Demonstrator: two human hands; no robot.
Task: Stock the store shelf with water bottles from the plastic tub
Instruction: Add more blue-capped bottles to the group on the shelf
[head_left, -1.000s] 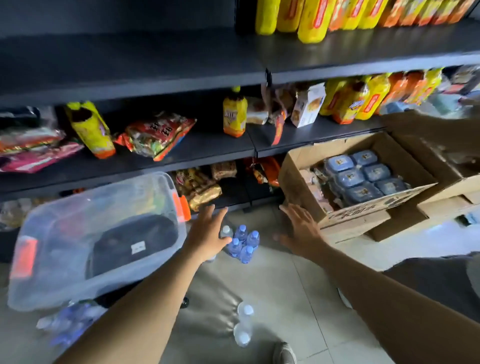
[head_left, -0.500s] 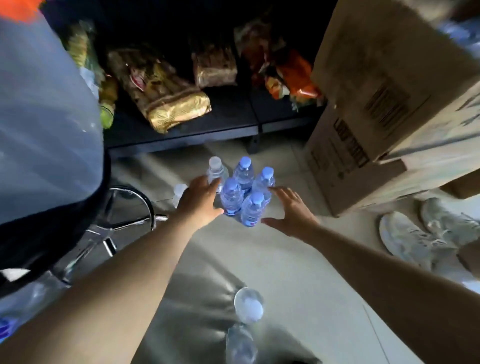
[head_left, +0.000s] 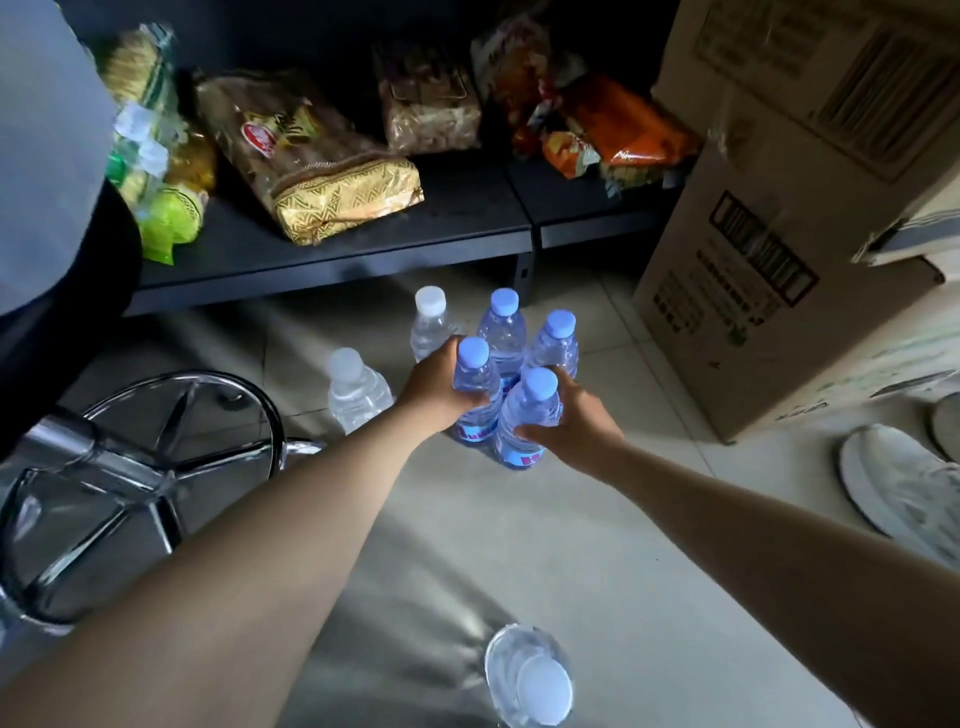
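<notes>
The left hand (head_left: 434, 387) and the right hand (head_left: 569, 415) are each gripping one blue-capped bottle (head_left: 475, 387) in the cluster on the floor (head_left: 597, 545), just before the bottom shelf (head_left: 363, 249); no water is standing there yet.

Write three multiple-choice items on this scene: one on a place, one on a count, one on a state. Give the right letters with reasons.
1. Where do the blue-capped bottles stand?
A. on the floor
B. on the shelf
C. in the carton

2. How many bottles have blue caps?
A. two
B. four
C. six

3. What is the left hand doing?
A. hanging idle
B. resting flat on the floor
C. gripping a bottle

Answers: 1 A, they stand on tiles before the bottom shelf. 2 B, four blue caps form the cluster. 3 C, its fingers curl round the near-left bottle, while the right hand grips another.
</notes>
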